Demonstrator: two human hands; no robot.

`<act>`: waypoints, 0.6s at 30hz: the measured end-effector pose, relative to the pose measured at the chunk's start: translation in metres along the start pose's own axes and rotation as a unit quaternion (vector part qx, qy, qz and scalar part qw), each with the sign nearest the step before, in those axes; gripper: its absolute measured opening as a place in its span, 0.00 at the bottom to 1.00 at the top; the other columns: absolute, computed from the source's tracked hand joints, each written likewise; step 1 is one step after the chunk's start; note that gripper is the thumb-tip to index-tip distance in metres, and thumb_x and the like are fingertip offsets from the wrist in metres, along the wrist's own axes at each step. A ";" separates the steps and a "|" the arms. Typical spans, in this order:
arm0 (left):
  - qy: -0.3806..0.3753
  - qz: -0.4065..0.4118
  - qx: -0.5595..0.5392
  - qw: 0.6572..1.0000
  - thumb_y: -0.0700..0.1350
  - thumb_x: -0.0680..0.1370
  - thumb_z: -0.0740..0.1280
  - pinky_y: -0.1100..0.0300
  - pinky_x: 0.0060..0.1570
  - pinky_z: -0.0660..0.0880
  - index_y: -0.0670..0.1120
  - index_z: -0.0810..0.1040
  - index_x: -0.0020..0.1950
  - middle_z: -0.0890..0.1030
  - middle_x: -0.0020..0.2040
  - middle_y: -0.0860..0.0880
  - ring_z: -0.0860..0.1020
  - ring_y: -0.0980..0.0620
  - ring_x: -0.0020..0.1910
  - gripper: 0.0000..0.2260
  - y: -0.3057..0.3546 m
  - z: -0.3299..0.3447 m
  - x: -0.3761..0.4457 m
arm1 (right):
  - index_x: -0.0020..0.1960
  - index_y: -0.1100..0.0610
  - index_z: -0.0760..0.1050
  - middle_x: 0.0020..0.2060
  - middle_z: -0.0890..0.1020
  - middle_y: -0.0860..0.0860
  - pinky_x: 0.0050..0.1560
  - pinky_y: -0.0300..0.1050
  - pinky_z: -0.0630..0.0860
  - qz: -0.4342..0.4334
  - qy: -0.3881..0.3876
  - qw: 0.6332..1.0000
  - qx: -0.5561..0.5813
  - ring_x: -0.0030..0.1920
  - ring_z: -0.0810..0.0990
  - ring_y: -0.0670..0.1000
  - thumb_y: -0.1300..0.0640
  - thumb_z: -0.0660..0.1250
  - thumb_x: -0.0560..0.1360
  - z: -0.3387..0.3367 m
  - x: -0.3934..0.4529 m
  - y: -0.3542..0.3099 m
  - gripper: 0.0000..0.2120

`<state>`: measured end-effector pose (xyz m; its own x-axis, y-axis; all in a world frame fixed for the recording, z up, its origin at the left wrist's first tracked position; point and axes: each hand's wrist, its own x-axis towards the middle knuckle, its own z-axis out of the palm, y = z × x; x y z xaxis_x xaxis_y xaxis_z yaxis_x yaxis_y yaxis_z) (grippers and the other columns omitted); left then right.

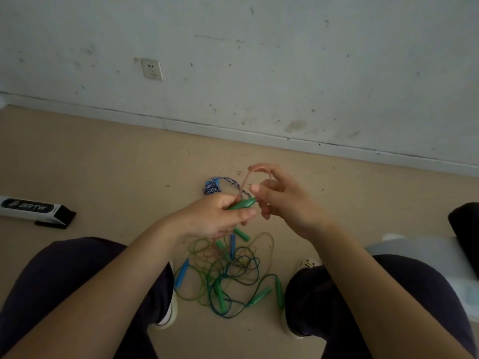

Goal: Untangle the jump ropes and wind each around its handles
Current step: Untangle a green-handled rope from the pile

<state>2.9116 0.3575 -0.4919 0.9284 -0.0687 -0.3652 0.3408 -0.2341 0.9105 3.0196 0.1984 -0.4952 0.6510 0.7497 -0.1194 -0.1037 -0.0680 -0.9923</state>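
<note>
My left hand grips a pair of green handles, whose other ends stick out below the fist. My right hand pinches a thin pinkish cord that loops up from the handles and looks blurred. On the floor between my feet lies a tangle of green, yellow-green and dark blue cords with several green handles and blue handles in it. A blue-and-white braided rope lies bundled on the floor behind my hands.
A white and black box lies on the floor at the left. The wall and skirting run behind. My knees in dark trousers flank the tangle. A black object and pale plastic lie at the right.
</note>
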 end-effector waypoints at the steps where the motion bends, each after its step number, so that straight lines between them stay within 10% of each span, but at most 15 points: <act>1: -0.005 0.001 0.003 1.000 0.53 0.80 0.64 0.65 0.23 0.60 0.43 0.74 0.45 0.65 0.25 0.53 0.61 0.57 0.22 0.14 0.001 0.001 -0.001 | 0.56 0.56 0.78 0.33 0.73 0.56 0.31 0.44 0.71 -0.017 -0.022 1.000 0.004 0.31 0.71 0.53 0.55 0.72 0.73 0.001 -0.001 -0.001 0.13; 8: 0.009 0.020 0.057 0.998 0.65 0.73 0.62 0.64 0.23 0.64 0.48 0.78 0.51 0.71 0.28 0.49 0.64 0.54 0.22 0.22 0.001 0.003 -0.007 | 0.43 0.62 0.81 0.34 0.82 0.53 0.34 0.41 0.72 -0.030 0.037 0.998 -0.031 0.33 0.75 0.53 0.52 0.70 0.74 0.006 -0.007 0.000 0.12; 14: 0.097 0.050 0.061 0.992 0.58 0.80 0.62 0.64 0.30 0.70 0.46 0.80 0.45 0.73 0.27 0.50 0.69 0.53 0.25 0.17 -0.002 -0.014 -0.008 | 0.43 0.63 0.78 0.37 0.82 0.55 0.49 0.44 0.79 -0.005 0.069 0.982 0.177 0.40 0.81 0.51 0.60 0.62 0.79 -0.006 -0.004 0.000 0.10; 18: 0.080 0.055 0.100 0.990 0.54 0.80 0.66 0.62 0.30 0.70 0.47 0.81 0.45 0.75 0.30 0.49 0.71 0.55 0.26 0.12 -0.006 -0.012 -0.009 | 0.45 0.59 0.76 0.28 0.74 0.50 0.32 0.41 0.72 0.042 0.012 0.984 0.174 0.27 0.74 0.48 0.58 0.66 0.76 -0.008 -0.008 -0.004 0.05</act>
<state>2.9035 0.3710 -0.4919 0.9753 0.0454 -0.2160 0.2147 -0.4219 0.8808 3.0206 0.1875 -0.4906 0.6465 0.7346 -0.2058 -0.4063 0.1033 -0.9079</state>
